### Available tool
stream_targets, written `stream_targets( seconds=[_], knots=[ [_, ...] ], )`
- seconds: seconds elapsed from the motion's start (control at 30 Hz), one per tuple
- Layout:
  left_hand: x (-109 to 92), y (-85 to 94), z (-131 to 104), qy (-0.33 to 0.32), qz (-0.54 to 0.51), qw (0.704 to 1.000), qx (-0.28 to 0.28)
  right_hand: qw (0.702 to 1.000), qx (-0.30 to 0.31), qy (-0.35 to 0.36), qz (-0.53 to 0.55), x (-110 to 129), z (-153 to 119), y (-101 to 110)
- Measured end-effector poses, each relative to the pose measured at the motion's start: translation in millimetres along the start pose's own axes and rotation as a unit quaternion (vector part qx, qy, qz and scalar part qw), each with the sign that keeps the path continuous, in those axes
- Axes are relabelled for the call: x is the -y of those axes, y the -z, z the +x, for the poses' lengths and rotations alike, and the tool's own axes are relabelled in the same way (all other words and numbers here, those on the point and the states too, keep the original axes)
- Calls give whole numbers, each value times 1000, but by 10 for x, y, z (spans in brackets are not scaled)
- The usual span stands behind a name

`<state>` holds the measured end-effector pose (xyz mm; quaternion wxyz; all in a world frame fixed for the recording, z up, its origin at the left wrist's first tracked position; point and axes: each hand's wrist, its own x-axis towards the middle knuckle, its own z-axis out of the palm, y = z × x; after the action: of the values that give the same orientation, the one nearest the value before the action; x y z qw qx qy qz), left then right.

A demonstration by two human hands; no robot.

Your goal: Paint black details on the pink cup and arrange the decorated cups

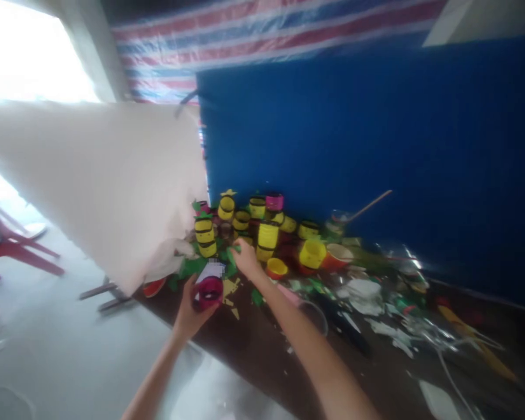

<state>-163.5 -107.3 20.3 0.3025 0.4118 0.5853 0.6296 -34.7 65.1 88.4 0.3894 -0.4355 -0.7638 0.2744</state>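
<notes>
A round magenta cup [210, 291] is held in my left hand [191, 312], its fingers wrapped round the side over the near edge of the dark table [245, 344]. Further in, my right hand [246, 258] pinches a small green piece [235, 249]. Beside that hand stand yellow cups with black bands [268, 235], and to its left is a stacked yellow and black one with green on top [205, 236]. Yellow paper scraps [232, 290] lie between my hands. Blur hides the finer details.
An orange and white bowl [336, 257] and a yellow cup [312, 254] stand to the right. White scraps [391, 333], clear plastic and a dark tool [345, 324] lie further right. Behind the table rises a blue panel [354, 134]; a red chair [15, 251] is at left.
</notes>
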Motion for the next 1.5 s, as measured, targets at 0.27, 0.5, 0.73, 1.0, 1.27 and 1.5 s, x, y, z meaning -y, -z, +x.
stream_targets(
  seconds=[0.27, 0.5, 0.73, 1.0, 1.27, 1.5],
  knots=[
    [-99, 77, 155, 87, -76, 993, -31, 991, -3, 124, 41, 335, 193, -143],
    [-153, -63, 211, 94, -119, 988, -36, 985, 38, 124, 116, 229, -529, -18],
    [-133, -186, 207, 70, -125, 988, -56, 977, 36, 37, 206, 171, -743, -55],
    [-94, -206, 216, 47, -97, 992, -61, 970, 52, -13, 235, 150, -769, -118],
    [-66, -147, 288, 59, -35, 986, -150, 982, -16, -30, 188, 24, -467, -188],
    [-80, -148, 315, 72, -52, 981, -172, 980, 68, 50, 182, 188, -618, -180]
  ],
)
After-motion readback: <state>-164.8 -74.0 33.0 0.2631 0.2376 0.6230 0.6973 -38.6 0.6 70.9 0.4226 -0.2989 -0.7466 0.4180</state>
